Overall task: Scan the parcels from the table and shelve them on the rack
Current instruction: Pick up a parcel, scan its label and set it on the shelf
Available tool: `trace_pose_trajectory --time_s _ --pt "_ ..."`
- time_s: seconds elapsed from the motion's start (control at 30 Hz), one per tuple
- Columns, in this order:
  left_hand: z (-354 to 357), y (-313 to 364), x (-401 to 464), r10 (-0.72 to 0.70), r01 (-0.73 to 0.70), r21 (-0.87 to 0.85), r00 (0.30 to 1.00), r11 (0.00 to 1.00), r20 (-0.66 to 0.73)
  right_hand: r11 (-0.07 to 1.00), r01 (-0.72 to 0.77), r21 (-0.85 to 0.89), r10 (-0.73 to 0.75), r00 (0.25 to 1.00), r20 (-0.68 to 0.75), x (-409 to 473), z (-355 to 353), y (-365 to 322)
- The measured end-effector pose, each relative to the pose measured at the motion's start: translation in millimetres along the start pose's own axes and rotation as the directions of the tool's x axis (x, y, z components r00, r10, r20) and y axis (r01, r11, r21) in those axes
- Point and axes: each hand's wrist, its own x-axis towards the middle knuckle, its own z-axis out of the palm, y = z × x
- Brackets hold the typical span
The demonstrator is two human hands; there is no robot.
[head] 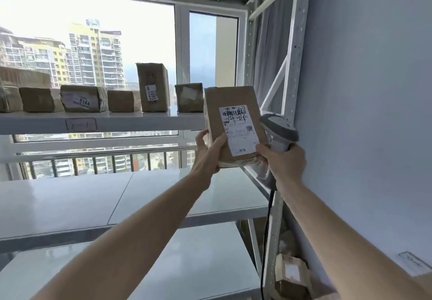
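White rack (105, 125) with shelved boxes (153, 88) before a window; parcel (235, 124) gripped by left hand (210, 152), scanner (279, 133) by right hand (286, 161).

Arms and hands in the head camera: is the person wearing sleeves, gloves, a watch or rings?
No. Both forearms are bare as far as the picture shows, with no sleeves in view. The left hand and the right hand have no gloves, and no watch, bracelet or ring shows on the wrists or fingers. The nails look short and plain.
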Motion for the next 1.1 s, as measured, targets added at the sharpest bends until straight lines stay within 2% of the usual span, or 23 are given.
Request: trace_pose_trajectory --time_s 0.17,0.23,0.5,0.6,0.77,0.93,1.1 --pt "11 38 63 0.121 -0.123 0.008 0.985 0.992 0.121 0.997 0.038 0.067 -0.036 0.999 -0.038 58 23 -37" --pt "16 49 89 0.155 -0.168 0.075 0.976 0.983 0.151 0.996 0.030 0.078 -0.027 0.999 -0.036 83 33 -45" --pt "31 68 194 0.143 -0.199 0.394 0.976 0.898 0.167 0.991 0.080 0.109 -0.078 0.997 -0.028 183 72 -51" --pt "33 68 228 0.119 -0.183 0.491 0.980 0.852 0.159 0.993 0.090 0.074 -0.092 0.996 0.022 220 89 -49" --pt "33 61 295 0.125 -0.142 0.535 0.990 0.833 0.067 0.996 0.084 0.000 -0.084 0.993 0.088 271 122 -38" --pt "32 65 323 0.015 -0.053 0.483 0.996 0.874 0.083 0.989 0.070 -0.129 -0.058 0.994 0.093 305 148 -33" --pt "27 63 355 0.004 -0.039 0.500 0.997 0.865 0.071 0.970 0.060 -0.237 -0.040 0.995 0.088 330 171 -34"
